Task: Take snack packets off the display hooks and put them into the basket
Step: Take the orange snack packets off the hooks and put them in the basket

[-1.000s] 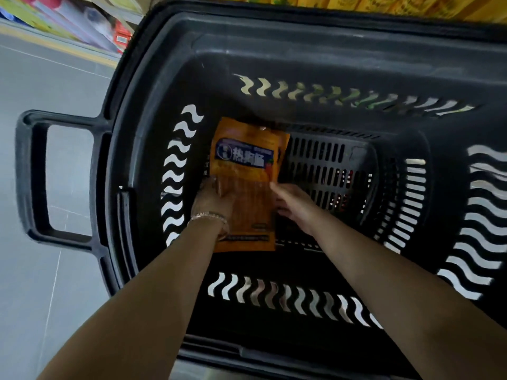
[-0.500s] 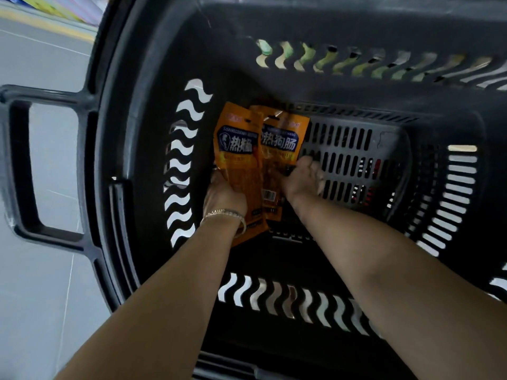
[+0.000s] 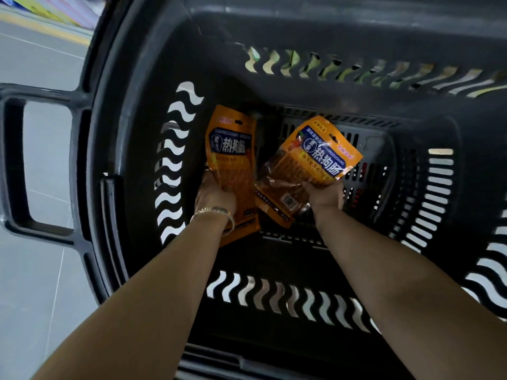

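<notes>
Both my arms reach down into a black plastic basket [image 3: 131,149]. My left hand [image 3: 215,196], with a gold bracelet at the wrist, grips an orange snack packet [image 3: 231,149] that stands nearly upright against the basket's left wall. My right hand [image 3: 325,196] holds a second orange packet [image 3: 318,160], tilted to the right over the slotted floor. The two packets fan apart at the top and overlap near the bottom. Another orange packet edge [image 3: 274,215] shows under them.
The basket's handle [image 3: 16,160] sticks out to the left over a grey tiled floor [image 3: 33,283]. Wavy slots line the basket's walls. Coloured shelf goods [image 3: 55,9] show at the top left corner.
The packets, held together as one stack a second ago, are now split: the right hand has swung its packet out to the right, and the left one stays by the wall.
</notes>
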The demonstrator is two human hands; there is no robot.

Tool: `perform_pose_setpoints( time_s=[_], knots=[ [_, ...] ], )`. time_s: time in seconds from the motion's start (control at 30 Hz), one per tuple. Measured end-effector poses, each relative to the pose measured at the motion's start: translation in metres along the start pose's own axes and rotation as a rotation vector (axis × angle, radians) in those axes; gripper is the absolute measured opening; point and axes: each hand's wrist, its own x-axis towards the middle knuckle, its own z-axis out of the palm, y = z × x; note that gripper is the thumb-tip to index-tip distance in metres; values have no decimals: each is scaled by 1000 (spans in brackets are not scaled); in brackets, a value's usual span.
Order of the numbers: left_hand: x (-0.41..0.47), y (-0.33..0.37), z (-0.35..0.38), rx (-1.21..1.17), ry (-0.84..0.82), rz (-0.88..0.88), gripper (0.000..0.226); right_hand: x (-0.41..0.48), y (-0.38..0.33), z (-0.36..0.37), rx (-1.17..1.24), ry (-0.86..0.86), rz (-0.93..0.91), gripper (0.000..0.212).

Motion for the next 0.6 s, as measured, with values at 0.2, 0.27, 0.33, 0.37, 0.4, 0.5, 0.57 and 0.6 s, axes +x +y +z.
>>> perform_pose_setpoints(
  time_s=[0.2, 0.27, 0.33, 0.37, 0.4, 0.5, 0.57, 0.6],
  knots=[
    [1, -3, 1, -10, 31, 17, 51, 3, 10, 3, 147, -4, -1, 26],
    [2, -4, 2, -23, 34, 27, 48, 2, 14, 1, 219, 34, -26, 15],
    [0, -4, 3, -31, 28, 51, 43, -3, 11, -2, 282, 65, -50, 21],
    [-1, -4, 3, -35, 34, 73, 40, -5, 7, -5, 301, 84, -65, 25],
    [-4, -3, 3, -38, 47, 96, 38, -8, 3, -10, 305, 109, -88, 29],
    [-22, 2, -2, -55, 59, 153, 34, -12, -2, -36, 315, 44, -227, 25],
    [-41, 10, -8, -61, 20, 164, 33, -25, -5, -62, 243, -15, -395, 22],
    [-53, 13, -13, -59, 8, 181, 30, -33, -6, -76, 192, -6, -463, 22]
  ],
)
